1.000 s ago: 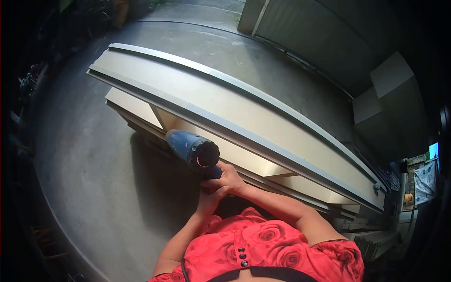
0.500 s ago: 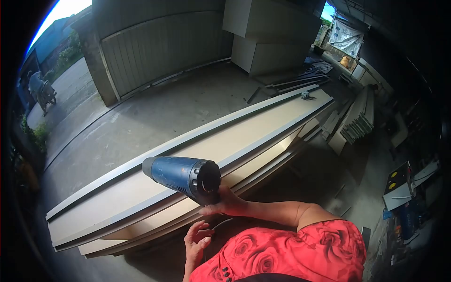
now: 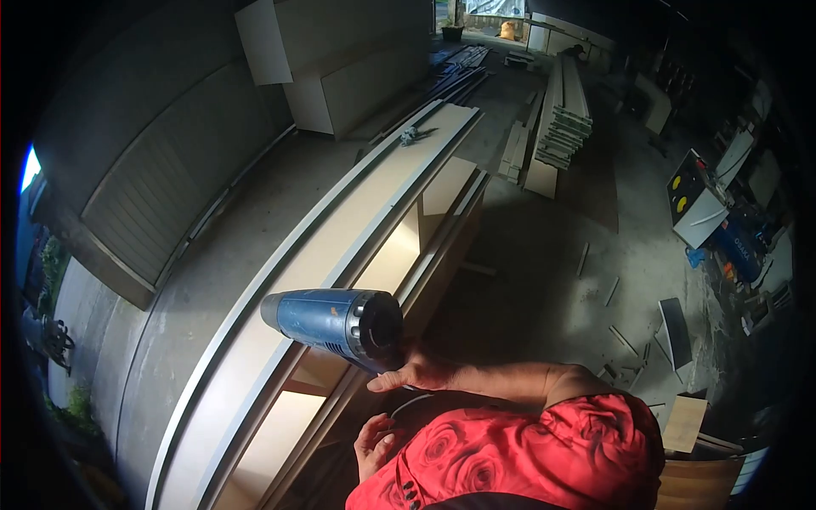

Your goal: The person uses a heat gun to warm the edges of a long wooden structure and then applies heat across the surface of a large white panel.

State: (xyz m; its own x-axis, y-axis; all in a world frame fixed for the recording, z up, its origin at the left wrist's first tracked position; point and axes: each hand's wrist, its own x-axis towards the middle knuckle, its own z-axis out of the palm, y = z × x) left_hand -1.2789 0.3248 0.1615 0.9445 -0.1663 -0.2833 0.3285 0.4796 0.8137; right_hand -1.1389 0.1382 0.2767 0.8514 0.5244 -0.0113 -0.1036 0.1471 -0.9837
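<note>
A blue heat gun [image 3: 319,316] with a black rear cap is held in my right hand [image 3: 416,371], its nozzle pointing left over a long cream panel [image 3: 340,212]. The panel has pale raised edge strips and rests on an open box-like frame [image 3: 395,255]. My left hand [image 3: 372,444] is beside the frame, close to my body, with fingers curled; whether it holds anything cannot be made out. A small grey object [image 3: 410,136] lies near the far end of the panel.
Stacked long boards [image 3: 563,127] stand on the floor beyond. Large cabinet panels [image 3: 327,85] are at the back left. Wood scraps [image 3: 623,340] lie on the floor at right, near a blue machine [image 3: 741,251]. A parked vehicle [image 3: 53,340] shows at far left.
The view has turned to the right, so the panel runs more steeply. My right hand still has the heat gun. My left hand's fingers are more curled and nearer my body.
</note>
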